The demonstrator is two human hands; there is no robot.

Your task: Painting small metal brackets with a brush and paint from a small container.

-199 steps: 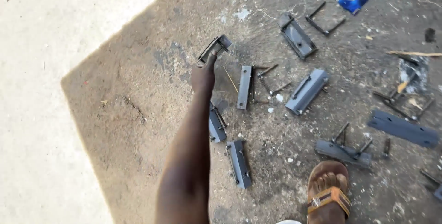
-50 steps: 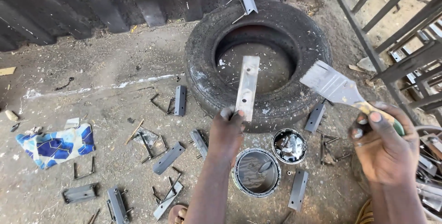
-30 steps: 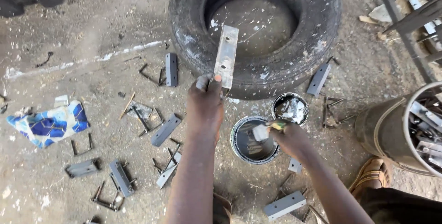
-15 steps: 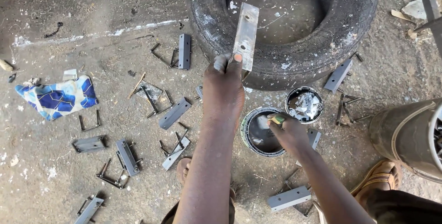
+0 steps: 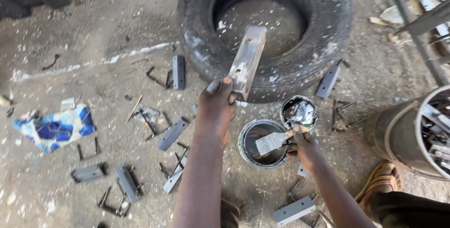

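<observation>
Rubber dominates the top of the view, where a worn tyre [image 5: 265, 31] lies flat on the dusty ground [image 5: 84, 40], its sidewall flecked with pale paint. At the right edge a rusty drum [image 5: 403, 134] stands packed with metal pieces, and a sandalled foot [image 5: 382, 186] shows just below it. A crumpled blue-and-white wrapper [image 5: 56, 129] lies on the dirt at the left.

The person's left hand [image 5: 216, 108] is clamped on the lower end of a flat metal bar [image 5: 247, 61], holding it up tilted in front of the tyre. The right hand [image 5: 302, 143] is closed around the handle of a paintbrush [image 5: 271, 142], whose pale bristles sit over the near rim of a paint can [image 5: 262, 143] on the ground. A smaller tin [image 5: 298, 112] with silvery paint stands just beside it, close against the tyre.

Grey-painted metal brackets [image 5: 173, 133] are scattered across the dirt to the left and in front, some with thin prongs sticking out, and one more bracket [image 5: 294, 210] lies near the bottom edge below the right forearm.
</observation>
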